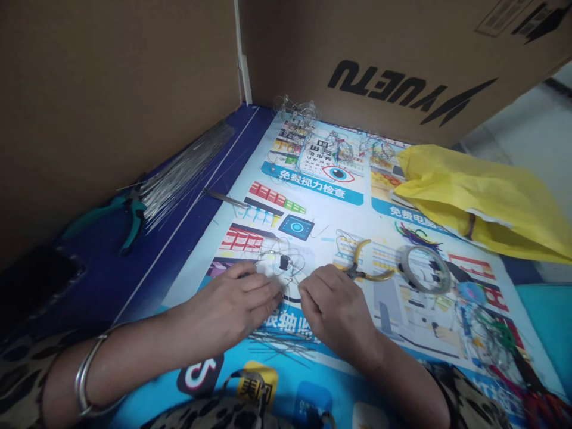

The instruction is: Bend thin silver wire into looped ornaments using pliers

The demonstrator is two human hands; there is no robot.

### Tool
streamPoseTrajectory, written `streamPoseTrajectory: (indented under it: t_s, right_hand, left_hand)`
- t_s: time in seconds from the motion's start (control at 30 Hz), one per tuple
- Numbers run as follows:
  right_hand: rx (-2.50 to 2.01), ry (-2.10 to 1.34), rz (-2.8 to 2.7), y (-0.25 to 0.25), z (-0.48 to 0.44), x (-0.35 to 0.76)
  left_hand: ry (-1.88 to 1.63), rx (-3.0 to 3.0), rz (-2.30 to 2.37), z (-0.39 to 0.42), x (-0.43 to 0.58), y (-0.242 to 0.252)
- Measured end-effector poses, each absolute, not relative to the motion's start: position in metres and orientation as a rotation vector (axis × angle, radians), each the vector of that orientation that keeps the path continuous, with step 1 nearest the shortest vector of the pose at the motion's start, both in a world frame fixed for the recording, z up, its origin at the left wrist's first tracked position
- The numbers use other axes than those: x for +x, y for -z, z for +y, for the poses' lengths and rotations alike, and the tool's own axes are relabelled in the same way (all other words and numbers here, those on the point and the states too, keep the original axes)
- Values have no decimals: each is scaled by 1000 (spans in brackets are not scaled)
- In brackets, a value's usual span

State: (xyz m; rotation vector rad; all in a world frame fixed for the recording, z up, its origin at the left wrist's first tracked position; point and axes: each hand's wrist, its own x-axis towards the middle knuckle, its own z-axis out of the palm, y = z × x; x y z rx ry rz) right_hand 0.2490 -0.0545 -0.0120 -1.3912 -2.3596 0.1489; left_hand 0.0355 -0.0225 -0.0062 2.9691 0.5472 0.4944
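Observation:
A small shape of bent thin silvery wire (291, 265) sits between my hands above the printed poster. My left hand (245, 301) is closed on its near left side, fingers curled over it and the thumb hidden. On the right, my right hand (337, 310) makes a pinch close to the wire's right side; it seems to grip a wire end, mostly covered by the fingers. Yellow-handled pliers (360, 268) lie just beyond my right hand. Cut lengths of straight wire (283, 342) rest on the poster below both hands.
A wire bundle (187, 173) and teal-handled pliers (127, 214) lie at left. Tangled wire pieces (299, 116) sit against the cardboard walls (357, 36). To the right are a tape roll (425, 270), a yellow bag (491, 202) and coloured wire pieces (496, 333).

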Motion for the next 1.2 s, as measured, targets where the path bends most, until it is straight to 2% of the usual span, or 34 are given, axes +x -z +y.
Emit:
streamPoseTrajectory:
  t_s: [0.4,0.77,1.2]
  right_hand:
    - [-1445,-117,-2510,-9,-51,254]
    - [-1378,-221,-2554,-7,-44,266]
    - [-1353,-112,-2632,-10,-48,266]
  left_hand:
    - [-432,2980,580,-25,34,9]
    - [-408,2833,631,-26,37,1]
    - [-466,2841,657,-27,39,8]
